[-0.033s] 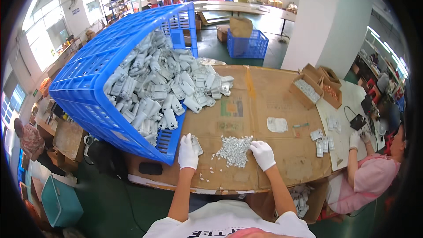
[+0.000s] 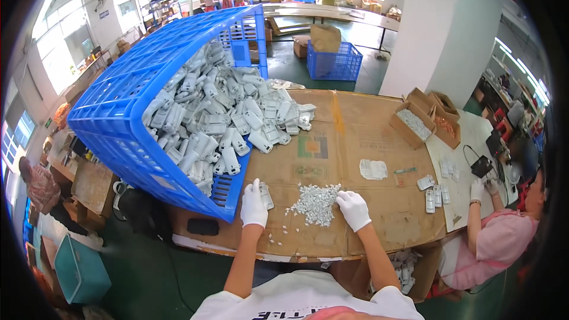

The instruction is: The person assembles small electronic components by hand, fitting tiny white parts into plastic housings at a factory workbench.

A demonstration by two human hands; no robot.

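My left hand (image 2: 254,206), in a white glove, is closed around a white plastic housing (image 2: 266,197), whose hollow inner side shows beside my fingers. A heap of tiny white plastic pieces (image 2: 316,204) lies on the cardboard between my hands. My gloved right hand (image 2: 354,209) is at the heap's right edge, fingertips drawn together on its outermost pieces. Whatever those fingertips hold is too small to make out. Left of my hands, a blue crate (image 2: 112,118) lies on its side, with many similar white housings (image 2: 219,112) spilling from it onto the table.
Cardboard (image 2: 379,213) covers the tabletop. Several finished-looking housings (image 2: 437,197) lie at right, near a crumpled white sheet (image 2: 373,169). Small boxes of parts (image 2: 413,121) stand at the far right. A co-worker in pink (image 2: 498,240) sits at right. A dark block (image 2: 203,226) rests near the front edge.
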